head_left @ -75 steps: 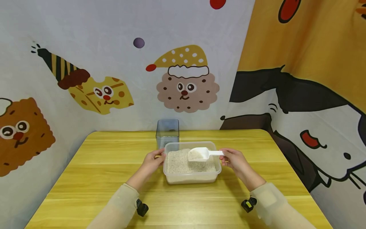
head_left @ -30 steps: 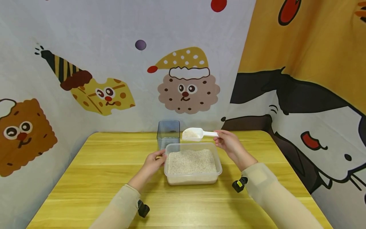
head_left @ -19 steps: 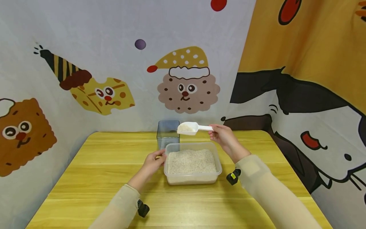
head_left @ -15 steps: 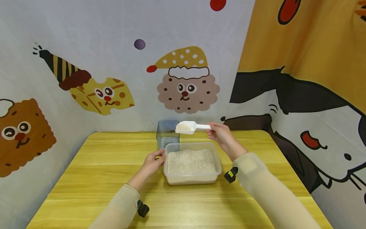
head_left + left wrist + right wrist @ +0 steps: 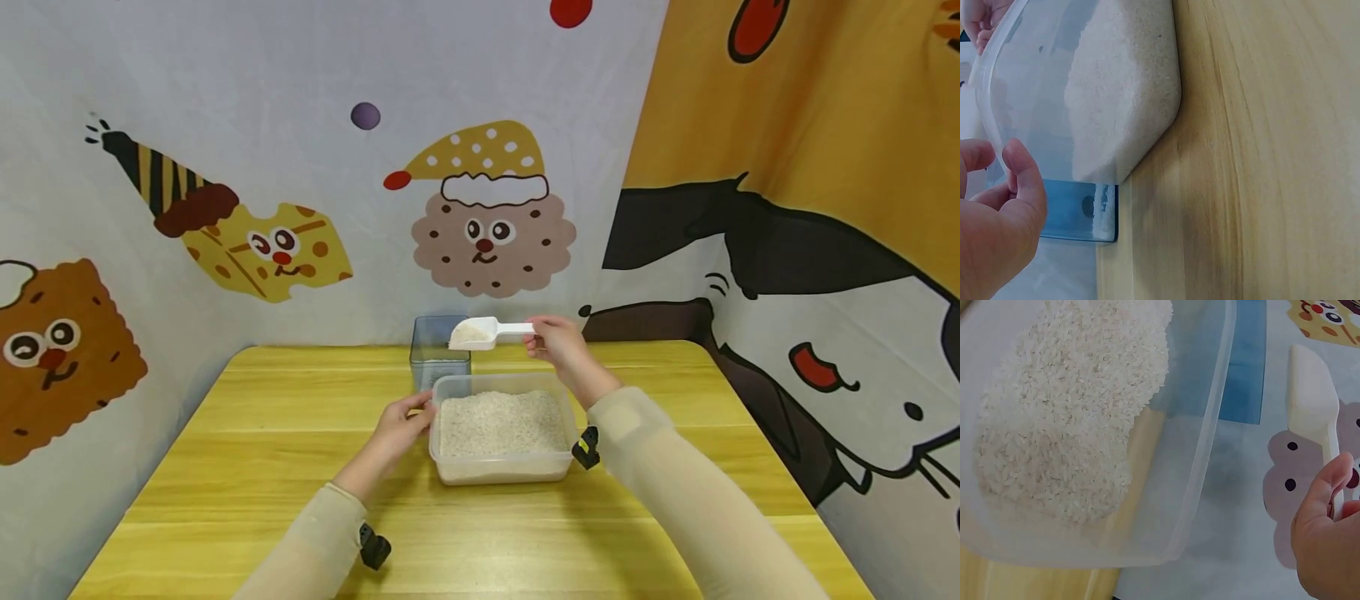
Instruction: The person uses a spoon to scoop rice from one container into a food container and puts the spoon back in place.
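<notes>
My right hand point(image 5: 561, 348) grips the handle of a white scoop point(image 5: 474, 333), which carries some rice. The scoop's tip overlaps the right side of a bluish see-through bin point(image 5: 422, 372) in the head view, above its rim. My left hand point(image 5: 397, 429) pinches the left rim of a clear plastic tub point(image 5: 502, 473) between thumb and fingers, as the left wrist view shows. White rice point(image 5: 1079, 394) fills much of the tub, lying uneven, with bare bottom at one side in the right wrist view. A shallow white layer shows at the bin's bottom point(image 5: 1104, 215).
Both containers stand on a yellow wood-grain table point(image 5: 285, 467), the bin behind the tub's left corner. Behind the table's back edge hangs a cloth point(image 5: 300, 150) printed with cartoon food, and a second patterned cloth point(image 5: 787, 208) lines the right side.
My right hand has lifted the loaded scoop from over the tub and carried it back and leftward to the bin's edge. My left hand has stayed on the tub rim.
</notes>
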The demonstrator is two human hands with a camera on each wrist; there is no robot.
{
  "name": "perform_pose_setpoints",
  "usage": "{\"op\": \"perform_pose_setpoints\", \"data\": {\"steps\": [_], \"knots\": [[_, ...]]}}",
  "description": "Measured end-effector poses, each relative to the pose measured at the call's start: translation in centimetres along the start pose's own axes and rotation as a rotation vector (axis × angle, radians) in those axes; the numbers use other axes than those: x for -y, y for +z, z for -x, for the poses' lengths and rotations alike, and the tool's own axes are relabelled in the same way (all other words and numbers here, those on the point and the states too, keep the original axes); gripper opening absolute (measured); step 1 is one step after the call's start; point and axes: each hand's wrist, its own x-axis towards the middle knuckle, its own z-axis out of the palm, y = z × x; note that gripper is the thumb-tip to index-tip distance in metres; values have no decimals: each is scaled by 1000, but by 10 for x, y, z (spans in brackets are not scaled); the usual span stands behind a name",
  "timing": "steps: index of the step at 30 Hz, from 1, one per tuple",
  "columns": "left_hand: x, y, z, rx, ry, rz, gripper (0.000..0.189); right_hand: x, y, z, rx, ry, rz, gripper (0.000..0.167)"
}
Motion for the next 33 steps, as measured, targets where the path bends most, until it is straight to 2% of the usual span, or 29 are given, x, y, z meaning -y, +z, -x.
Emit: {"op": "perform_pose_setpoints", "data": {"steps": [9,14,17,20,25,29,33], "knots": [[0,0,0,-5,0,-8,43,1,16,-5,-56,-82,51,33],[0,0,0,-13,1,-3,42,3,25,-5,-58,-196,155,30],[0,0,1,-10,5,-7,42,4,29,-3,-55,-318,279,28],[0,0,1,-3,11,-12,43,4,32,0,-57,-462,470,27],[-1,-1,2,0,17,-18,43,4,37,4,-70,-784,799,22],[-2,0,2,-7,16,-16,43,5,40,9,-55,-985,921,18],[-1,1,2,-15,17,-25,42,5,41,12,-34,-1077,963,17]]}}
